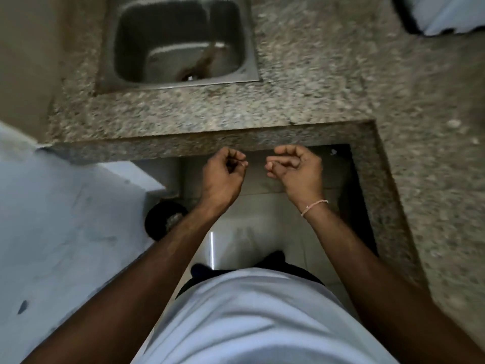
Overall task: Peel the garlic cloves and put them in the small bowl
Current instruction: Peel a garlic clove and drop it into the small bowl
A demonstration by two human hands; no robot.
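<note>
Hovering side by side off the surface [288, 74] front edge: left hand [224, 170], right hand [295, 168], each grip curled; contents, garlic, bowl indiscernible.

Left hand [225, 171], right hand [294, 166]: fingers curled.

The sink [178, 40] is set into the far left part of the surface [301, 82], which runs along the far side and turns down the right side. Both hands hang just before its near edge, over the floor [265, 206], left hand [224, 170] beside right hand [296, 166], apart. A round bin [160, 222] stands on the floor to the left.
</note>
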